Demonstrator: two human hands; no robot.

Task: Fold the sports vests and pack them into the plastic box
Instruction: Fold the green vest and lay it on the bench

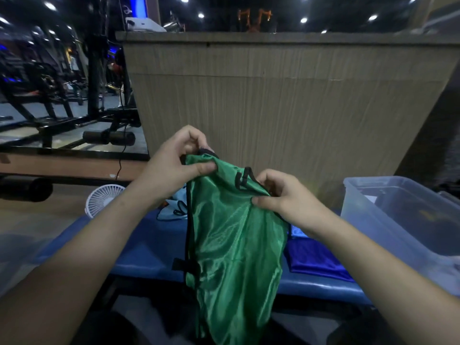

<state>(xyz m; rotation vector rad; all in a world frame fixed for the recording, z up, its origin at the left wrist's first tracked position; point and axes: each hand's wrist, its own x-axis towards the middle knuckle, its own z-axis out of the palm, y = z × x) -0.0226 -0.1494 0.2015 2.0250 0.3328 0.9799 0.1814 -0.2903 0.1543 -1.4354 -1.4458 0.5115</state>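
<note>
Both hands, left (171,168) and right (281,197), pinched the green vest (234,240) by its shoulders, hanging unfolded; folding presumably came next, then the plastic box (388,210).

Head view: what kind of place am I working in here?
Most likely a gym. Black exercise frames stand on the left, a padded blue bench serves as the work surface, and a wood-panelled counter stands behind it, under ceiling spotlights.

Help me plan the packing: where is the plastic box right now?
In the head view the plastic box sits at the right on the blue bench, beyond the right hand, beside the dark blue vest.
</note>
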